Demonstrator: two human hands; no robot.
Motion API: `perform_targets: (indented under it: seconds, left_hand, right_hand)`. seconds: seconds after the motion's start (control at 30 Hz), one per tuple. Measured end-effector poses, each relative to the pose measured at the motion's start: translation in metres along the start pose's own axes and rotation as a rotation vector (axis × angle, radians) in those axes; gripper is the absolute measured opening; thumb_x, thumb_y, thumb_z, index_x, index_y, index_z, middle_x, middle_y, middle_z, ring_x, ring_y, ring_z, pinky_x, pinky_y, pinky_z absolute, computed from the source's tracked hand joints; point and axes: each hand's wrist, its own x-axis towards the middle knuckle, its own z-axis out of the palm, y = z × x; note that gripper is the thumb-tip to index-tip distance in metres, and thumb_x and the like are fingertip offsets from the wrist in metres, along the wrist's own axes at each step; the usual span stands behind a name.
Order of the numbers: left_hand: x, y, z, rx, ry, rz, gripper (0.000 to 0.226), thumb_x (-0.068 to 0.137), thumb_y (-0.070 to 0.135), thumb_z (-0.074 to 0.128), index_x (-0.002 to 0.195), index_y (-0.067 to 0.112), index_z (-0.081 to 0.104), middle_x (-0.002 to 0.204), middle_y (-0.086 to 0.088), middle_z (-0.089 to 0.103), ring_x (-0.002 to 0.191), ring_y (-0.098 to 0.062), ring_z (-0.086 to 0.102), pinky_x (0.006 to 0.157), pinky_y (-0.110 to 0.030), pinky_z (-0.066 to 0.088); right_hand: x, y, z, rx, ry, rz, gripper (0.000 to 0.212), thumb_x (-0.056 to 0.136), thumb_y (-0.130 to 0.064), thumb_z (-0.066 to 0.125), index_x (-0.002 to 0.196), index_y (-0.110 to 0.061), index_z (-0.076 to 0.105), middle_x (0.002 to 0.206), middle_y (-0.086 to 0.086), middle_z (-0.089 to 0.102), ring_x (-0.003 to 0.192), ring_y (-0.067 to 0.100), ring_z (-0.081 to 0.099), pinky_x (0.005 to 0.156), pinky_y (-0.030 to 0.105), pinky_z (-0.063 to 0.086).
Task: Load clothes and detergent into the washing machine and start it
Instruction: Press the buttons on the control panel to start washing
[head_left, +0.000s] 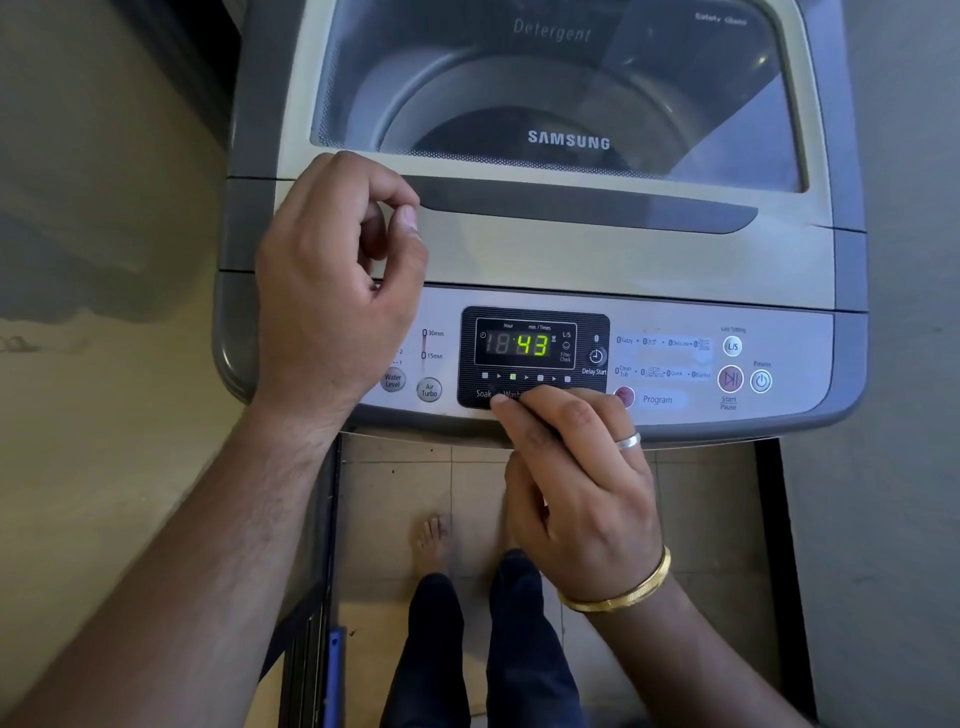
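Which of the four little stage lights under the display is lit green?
The second light from the left, above the Wash label, glows green. The other three squares in that row look unlit and pale.

The left hand (332, 280) is held raised, fingers loosely curled, thumb and index fingertip nearly meeting, nothing gripped. The right hand (576, 478) is positioned lower and to its right, fingers extended together leftward, palm down, nothing held. Both forearms are bare.

Control panel (540, 358) before lid (561, 104); Start/Pause button (730, 378) at panel's right
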Motion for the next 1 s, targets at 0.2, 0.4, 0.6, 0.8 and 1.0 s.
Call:
perform_targets:
  seconds: [0.2,0.4,0.6,0.8,1.0]
  left_hand:
    - [-0.001,0.0,0.001,-0.001,-0.003,-0.009,0.01,0.105,0.003,0.064,0.101,-0.003,0.072,0.085,-0.01,0.062,0.074,-0.022,0.053,0.068,-0.026,0.043]
    - [-0.001,-0.001,0.001,0.001,-0.011,-0.006,0.01,0.105,0.003,0.065,0.101,-0.003,0.072,0.087,-0.007,0.06,0.074,-0.021,0.053,0.067,-0.025,0.042]
    - [0.0,0.0,0.0,0.007,-0.016,0.002,0.01,0.105,0.002,0.064,0.1,-0.003,0.071,0.091,0.0,0.057,0.074,-0.017,0.051,0.069,-0.017,0.039]
    - [0.0,-0.001,0.0,0.002,-0.019,-0.004,0.01,0.105,0.003,0.064,0.101,-0.003,0.071,0.088,-0.003,0.059,0.073,-0.02,0.052,0.067,-0.025,0.042]
    - [0.0,-0.003,-0.001,-0.009,-0.004,-0.012,0.012,0.107,0.005,0.063,0.105,-0.003,0.072,0.086,-0.003,0.059,0.073,-0.02,0.053,0.068,-0.025,0.044]
  right_hand:
    - [-0.001,0.0,-0.001,-0.005,0.033,0.032,0.032,0.093,0.012,0.054,0.112,0.006,0.08,0.109,0.021,0.076,0.091,0.039,0.073,0.108,0.032,0.051]
    - [-0.001,-0.003,0.002,-0.055,0.033,0.037,0.031,0.093,0.011,0.055,0.112,0.006,0.08,0.11,0.021,0.076,0.089,0.039,0.072,0.109,0.031,0.048]
    - [0.0,-0.009,0.006,-0.102,0.076,0.054,0.029,0.097,0.009,0.054,0.107,0.006,0.081,0.108,0.022,0.077,0.086,0.039,0.072,0.107,0.031,0.047]
    - [0.002,-0.011,0.008,-0.03,0.095,0.09,0.03,0.094,0.01,0.057,0.109,0.002,0.081,0.104,0.019,0.076,0.088,0.038,0.072,0.106,0.034,0.05]
    - [0.012,-0.026,0.017,0.014,0.087,-0.017,0.034,0.099,0.0,0.057,0.123,-0.008,0.08,0.094,0.016,0.073,0.078,0.033,0.064,0.07,0.049,0.055]
